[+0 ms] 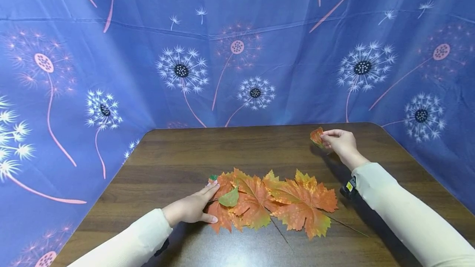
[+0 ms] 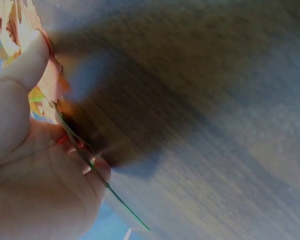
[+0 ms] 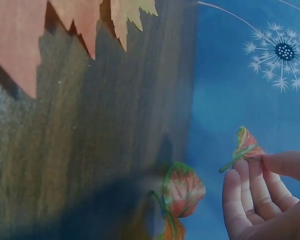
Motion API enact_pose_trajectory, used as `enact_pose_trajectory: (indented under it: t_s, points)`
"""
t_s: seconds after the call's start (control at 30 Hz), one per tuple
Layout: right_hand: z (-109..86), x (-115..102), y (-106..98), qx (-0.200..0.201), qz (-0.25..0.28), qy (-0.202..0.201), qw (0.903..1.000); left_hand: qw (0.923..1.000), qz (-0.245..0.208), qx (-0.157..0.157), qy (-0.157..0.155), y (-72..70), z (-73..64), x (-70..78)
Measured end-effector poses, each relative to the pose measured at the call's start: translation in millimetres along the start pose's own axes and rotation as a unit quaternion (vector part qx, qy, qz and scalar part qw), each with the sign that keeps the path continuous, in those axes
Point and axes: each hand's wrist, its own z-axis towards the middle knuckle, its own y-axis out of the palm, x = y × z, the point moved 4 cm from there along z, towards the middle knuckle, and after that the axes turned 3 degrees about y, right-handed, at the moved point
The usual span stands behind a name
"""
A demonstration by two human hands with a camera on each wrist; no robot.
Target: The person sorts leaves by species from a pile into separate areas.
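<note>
My left hand (image 1: 193,206) rests on the left end of a row of large orange artificial maple leaves (image 1: 256,199), its fingers straight and thumb spread. A small green leaf (image 1: 229,197) lies on top beside the fingertips. In the left wrist view, a thin green stem (image 2: 109,186) runs past the fingers on the palm side. Over the far right of the table, my right hand (image 1: 343,145) pinches a small orange-red leaf with green edges (image 1: 316,137) between thumb and fingers. The right wrist view shows another small red-green leaf (image 3: 184,190) lower beside that hand.
The dark wooden table (image 1: 178,147) has rounded far corners. Thin brown stems (image 1: 350,226) stick out from the maple leaves toward the right and front. A blue cloth (image 1: 289,61) with a dandelion print hangs behind and at both sides.
</note>
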Motion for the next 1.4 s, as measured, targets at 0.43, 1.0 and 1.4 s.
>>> enact_pose_trajectory:
  t_s: [0.43,1.0,1.4]
  points:
    - [1.5,10.8,1.5,-0.021,-0.004,0.005,0.9998,1.0,0.005,0.005,-0.001,-0.7,-1.3,1.1]
    - [-1.0,22.2,3.9,-0.021,-0.009,0.002,0.9997,1.0,-0.002,0.004,-0.006,0.5,-1.3,-0.6]
    - [0.4,27.1,7.2,-0.031,-0.087,0.011,0.9957,1.0,0.0,0.007,-0.003,1.1,-1.3,-1.2]
